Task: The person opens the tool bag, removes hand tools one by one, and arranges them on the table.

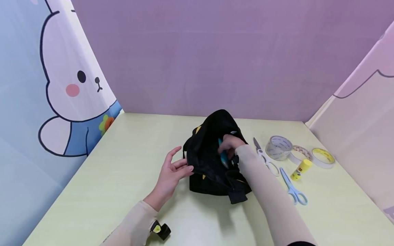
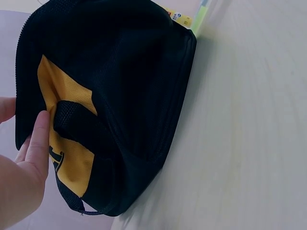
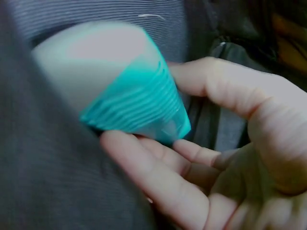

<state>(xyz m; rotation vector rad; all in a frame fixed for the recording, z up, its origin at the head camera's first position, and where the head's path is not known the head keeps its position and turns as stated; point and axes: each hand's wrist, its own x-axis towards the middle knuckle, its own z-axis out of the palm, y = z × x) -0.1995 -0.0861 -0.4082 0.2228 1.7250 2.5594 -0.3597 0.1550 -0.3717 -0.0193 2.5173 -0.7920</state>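
A black bag (image 1: 212, 184) with yellow patches stands with its mouth gaping on the table. My left hand (image 1: 172, 174) holds the bag's left rim, thumb on one side and fingers on the other; the left wrist view shows fingers (image 2: 41, 136) against the fabric near a yellow panel (image 2: 72, 163). Inside the bag, my right hand (image 1: 231, 145) grips a teal and white object (image 1: 224, 157) with ribbed sides. In the right wrist view, thumb and fingers pinch the ribbed teal end of this object (image 3: 144, 96); its exact kind is unclear, and the dark fabric hides part of it.
On the right lie white-handled scissors (image 1: 264, 157), blue scissors (image 1: 293, 188), a yellow glue stick (image 1: 301, 169), a wide clear tape roll (image 1: 278, 148), another tape roll (image 1: 299, 154) and a yellow-cored tape roll (image 1: 323, 158). A purple cloth wall (image 1: 200, 61) stands behind the table.
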